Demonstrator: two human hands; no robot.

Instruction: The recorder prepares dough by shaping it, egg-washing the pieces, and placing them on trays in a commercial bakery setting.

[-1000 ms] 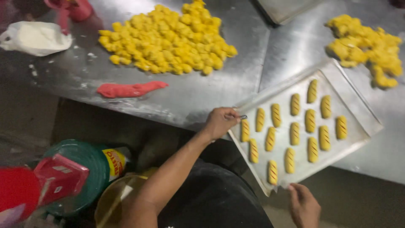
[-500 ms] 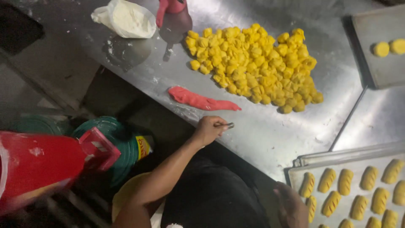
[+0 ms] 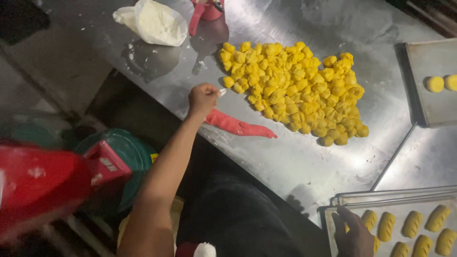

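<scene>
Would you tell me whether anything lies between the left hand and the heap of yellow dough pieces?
Nothing visible does: the left hand is beside the heap of yellow dough pieces, with only bare metal table between them.

Dim overhead light, soft glare on steel table (image 3: 304, 162), dark lower left, blurred red container (image 3: 43, 190)

A wide steel worktable (image 3: 309, 166) fills most of the view, its brushed surface dull and grey, dusted with pale flour smears near its far left corner. Light falls softly from above and leaves faint glare streaks toward the far right corner. A seam runs across the top near the right edge. The near edge cuts diagonally from the upper left down to the lower right. Below it the floor (image 3: 52, 71) lies dim and greyish, with deep shadow under the table's near edge.
</scene>
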